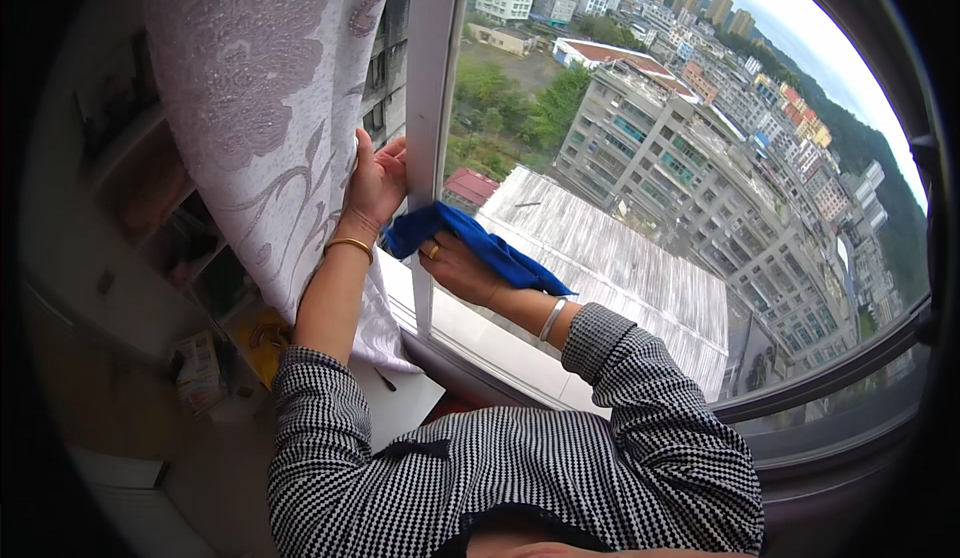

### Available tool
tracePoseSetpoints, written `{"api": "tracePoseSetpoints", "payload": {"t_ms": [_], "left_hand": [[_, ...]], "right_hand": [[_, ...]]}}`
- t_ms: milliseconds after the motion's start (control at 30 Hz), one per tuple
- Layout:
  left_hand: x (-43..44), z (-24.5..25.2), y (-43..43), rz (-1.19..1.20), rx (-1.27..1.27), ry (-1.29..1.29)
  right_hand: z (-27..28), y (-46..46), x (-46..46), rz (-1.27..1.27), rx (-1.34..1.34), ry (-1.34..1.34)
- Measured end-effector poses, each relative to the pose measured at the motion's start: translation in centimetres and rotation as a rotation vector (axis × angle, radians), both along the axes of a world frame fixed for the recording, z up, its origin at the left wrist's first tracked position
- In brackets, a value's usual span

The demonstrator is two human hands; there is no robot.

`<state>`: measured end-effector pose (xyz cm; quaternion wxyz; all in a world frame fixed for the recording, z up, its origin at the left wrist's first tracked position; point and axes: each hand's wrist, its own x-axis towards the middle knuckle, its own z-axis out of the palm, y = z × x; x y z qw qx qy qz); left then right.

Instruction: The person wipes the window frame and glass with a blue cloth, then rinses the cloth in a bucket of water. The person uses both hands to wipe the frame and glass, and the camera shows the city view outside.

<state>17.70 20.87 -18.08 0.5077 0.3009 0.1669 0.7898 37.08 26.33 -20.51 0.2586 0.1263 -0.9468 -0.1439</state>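
Observation:
My right hand [459, 267] holds a blue cloth [491, 246] against the upright of a light-coloured window frame [429, 145]. The cloth is folded over the back of this hand, and one end reaches past the upright's left side. On the other side, my left hand [379, 183] is beside the same upright, thumb raised and fingers bent toward its edge. The fingertips are partly hidden there, so I cannot tell how firmly they grip. A pale patterned curtain [247, 107] hangs against my left hand and forearm.
The window sill [517, 378] runs below the glass. A white surface [397, 404] lies under the curtain's hem. Shelves with objects [217, 280] and a yellow item [261, 340] stand at the left in dim light. Outside, far below, are a corrugated roof [607, 258] and buildings [690, 183].

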Motion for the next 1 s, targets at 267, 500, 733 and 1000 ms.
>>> {"api": "tracePoseSetpoints", "payload": {"t_ms": [267,500,733,1000], "left_hand": [[-0.5,-0.7,-0.3,-0.119,0.118,-0.124],[-0.4,-0.8,-1.1,-0.222,0.132,0.081],[-0.6,-2.5,-0.3,-0.091,0.158,0.01],[-3.5,-4.0,-0.3,-0.071,0.004,0.165]], "right_hand": [[20.9,1.1,-3.5,0.104,0.202,0.453],[28.5,-0.3,-3.6,-0.365,0.487,0.35],[4.7,-0.6,-3.1,-0.159,0.274,0.289],[20.9,0.0,-4.1,-0.062,0.29,0.207]]}}
